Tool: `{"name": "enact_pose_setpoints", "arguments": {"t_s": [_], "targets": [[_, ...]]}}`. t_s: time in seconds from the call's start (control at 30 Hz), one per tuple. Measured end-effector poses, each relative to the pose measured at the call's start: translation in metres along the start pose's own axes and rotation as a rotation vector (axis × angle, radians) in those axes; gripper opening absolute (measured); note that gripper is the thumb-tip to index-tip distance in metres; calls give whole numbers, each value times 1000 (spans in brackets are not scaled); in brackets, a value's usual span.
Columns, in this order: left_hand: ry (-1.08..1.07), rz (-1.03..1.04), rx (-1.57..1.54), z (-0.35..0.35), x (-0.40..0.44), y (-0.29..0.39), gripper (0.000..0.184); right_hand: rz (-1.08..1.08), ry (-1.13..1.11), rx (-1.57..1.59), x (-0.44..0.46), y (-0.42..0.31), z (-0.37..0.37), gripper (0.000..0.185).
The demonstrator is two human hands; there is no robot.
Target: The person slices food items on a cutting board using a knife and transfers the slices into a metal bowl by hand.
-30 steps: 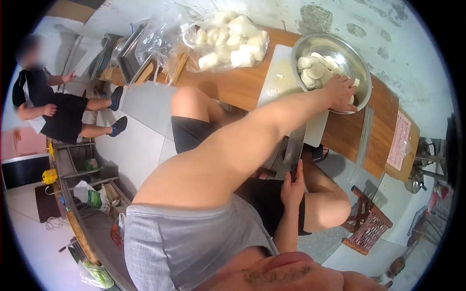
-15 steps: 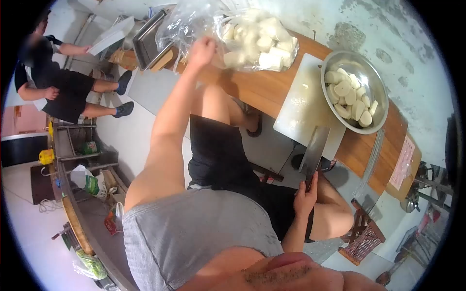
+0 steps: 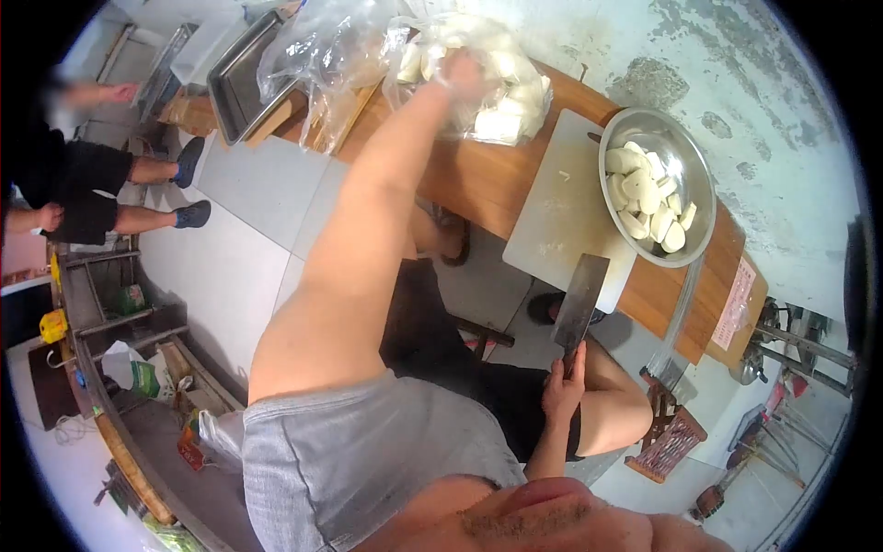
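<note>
Left hand [image 3: 464, 77] now at bagged chunks [image 3: 498, 125] (blurred)

place: kitchen area | signs: cutting board [image 3: 550, 216] — cleaver [image 3: 581, 299] — steel bowl [image 3: 683, 164]

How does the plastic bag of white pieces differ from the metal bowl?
The bag is clear and crumpled; the bowl is round and shiny. The bag holds chunky pieces, the bowl thinner slices. The left hand is at the bag; no hand touches the bowl. Both contain pale pieces.
</note>
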State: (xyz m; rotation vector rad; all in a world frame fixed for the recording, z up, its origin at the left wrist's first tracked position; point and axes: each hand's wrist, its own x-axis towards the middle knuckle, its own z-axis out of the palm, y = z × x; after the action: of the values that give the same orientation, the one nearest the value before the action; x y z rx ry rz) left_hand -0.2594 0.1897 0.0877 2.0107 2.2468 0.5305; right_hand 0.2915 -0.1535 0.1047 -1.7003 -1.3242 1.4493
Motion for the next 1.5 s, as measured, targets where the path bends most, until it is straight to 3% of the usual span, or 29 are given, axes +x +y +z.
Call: {"name": "enact_pose_setpoints", "arguments": {"t_s": [0.07,0.17,0.2,0.27,0.37,0.47,0.6,0.67,0.8,0.87,0.93,1.17,1.23,1.33,1.47,1.5], "targets": [[110,161,85,-11,3,22,72,-1,3,12,0,-4,1,65],[146,80,-227,-18,12,36,78,-43,5,12,1,-3,0,66],[145,138,-309,-22,14,43,81,-67,11,-9,3,6,-1,66],[137,253,-466,-32,17,56,87,-54,20,-5,2,8,0,66],[-37,310,-363,-43,21,63,79,59,17,43,0,-18,3,67],[-7,151,-190,-22,27,47,68,125,2,23,2,-26,2,65],[-52,115,-301,-39,17,66,56,101,-4,-41,5,-16,-3,62],[-17,70,-277,-37,17,64,55,97,-2,-34,3,-16,-3,62],[68,-113,-333,-44,20,47,71,137,1,20,3,-27,-1,61],[56,-201,-350,-73,7,43,72,129,-3,21,1,-27,0,61],[240,-93,-186,-67,-15,11,72,84,-4,25,4,-20,-1,61],[436,-12,-4,-142,-170,15,65,54,-26,22,6,-20,0,61],[506,1,56,-159,-209,35,69,70,-35,-18,5,-23,-1,60],[504,12,-99,-168,-237,78,74,-27,-45,-51,6,-24,0,59],[407,178,-276,-124,-232,136,77,-86,-44,25,9,-10,1,58],[368,190,-314,-99,-228,148,74,-48,-24,-91,6,-27,0,58]]}}
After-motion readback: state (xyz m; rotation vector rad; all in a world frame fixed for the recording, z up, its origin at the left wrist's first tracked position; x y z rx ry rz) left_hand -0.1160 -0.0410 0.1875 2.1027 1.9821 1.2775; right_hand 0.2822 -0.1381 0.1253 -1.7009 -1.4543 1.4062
